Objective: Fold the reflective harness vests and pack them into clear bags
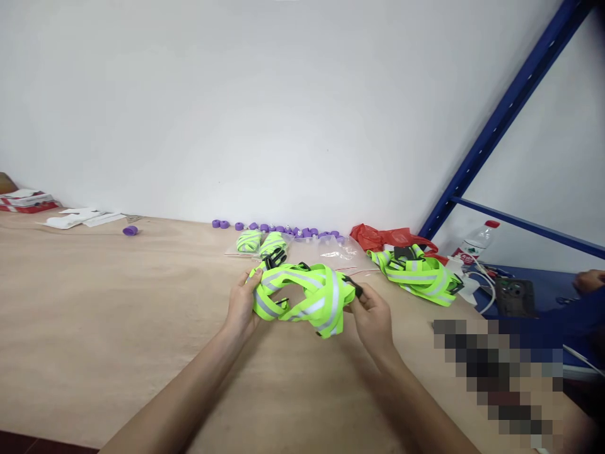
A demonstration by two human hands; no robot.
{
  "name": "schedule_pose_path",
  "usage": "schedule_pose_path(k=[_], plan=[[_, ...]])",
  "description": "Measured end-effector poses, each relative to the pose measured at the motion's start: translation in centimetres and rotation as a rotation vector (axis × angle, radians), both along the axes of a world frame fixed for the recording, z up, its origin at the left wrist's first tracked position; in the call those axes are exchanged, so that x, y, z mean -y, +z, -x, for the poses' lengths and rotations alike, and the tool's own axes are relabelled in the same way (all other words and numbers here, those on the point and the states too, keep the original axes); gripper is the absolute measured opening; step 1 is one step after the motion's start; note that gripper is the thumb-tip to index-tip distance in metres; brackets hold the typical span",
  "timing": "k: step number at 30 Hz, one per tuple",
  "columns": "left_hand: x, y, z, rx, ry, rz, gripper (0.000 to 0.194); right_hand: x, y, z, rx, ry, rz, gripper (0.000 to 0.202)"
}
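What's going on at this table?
A person's left hand and right hand hold a tangle of lime reflective straps by its opposite ends, above the table. The right fingers are at a black fitting. Two smaller rolled strap bundles lie beyond, in front of a row of purple pieces. Another loose strap bundle lies to the right, by red plastic.

Wht papers (70, 221) lie L, red bag (375, 238) nr red-capped btl (478, 241), blue frame (510, 101) R.

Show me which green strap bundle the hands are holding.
The foremost bundle, between the left hand and right hand; two smaller bundles lie behind it, another bundle rightward by red plastic.
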State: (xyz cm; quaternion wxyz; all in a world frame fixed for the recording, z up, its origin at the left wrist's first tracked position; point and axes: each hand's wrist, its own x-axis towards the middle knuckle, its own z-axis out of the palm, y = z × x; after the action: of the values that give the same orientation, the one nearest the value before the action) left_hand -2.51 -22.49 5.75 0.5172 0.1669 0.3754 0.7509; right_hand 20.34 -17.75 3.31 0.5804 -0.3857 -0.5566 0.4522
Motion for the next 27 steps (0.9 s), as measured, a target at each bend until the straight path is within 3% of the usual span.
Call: schedule_pose_path(k=[3,10,12,15,19,23,27], plan=[[-0.2,-0.3,0.1,-0.096,-0.029,0.043,0.034,-0.6,0.4,-0.7,-0.080,-0.062,0.046,0.050],[-0.1,-3.0,-1.0,-0.454,-0.382,-0.044,0.039,-0.6,0.3,-0.3,-0.363,-0.026,0.257,0.046],[0.4,-3.1,-1.7,-0.545,-0.538,-0.129,0.042,-0.5,0.2,-0.1,-0.344,-0.034,0.232,0.041],[1.1,-2.6,-2.5,-0.667,-0.720,-0.256,0.074,-0.4,0.2,0.1,-0.261,-0.089,0.082,0.035],[1.3,-1.8,-3.4,-0.782,-0.581,-0.331,0.094,0.4,0.8,0.4,-0.048,0.011,-0.088,0.025],[1.1,-1.5,-3.5,-0.891,-0.481,-0.187,0.065,1.0,1.3,0.5,0.077,0.069,-0.110,0.028],[0.7,-1.4,-2.0,-1.059,-0.330,-0.123,0.046,0.0,1.8,-1.1,0.053,-0.069,-0.067,0.039]])
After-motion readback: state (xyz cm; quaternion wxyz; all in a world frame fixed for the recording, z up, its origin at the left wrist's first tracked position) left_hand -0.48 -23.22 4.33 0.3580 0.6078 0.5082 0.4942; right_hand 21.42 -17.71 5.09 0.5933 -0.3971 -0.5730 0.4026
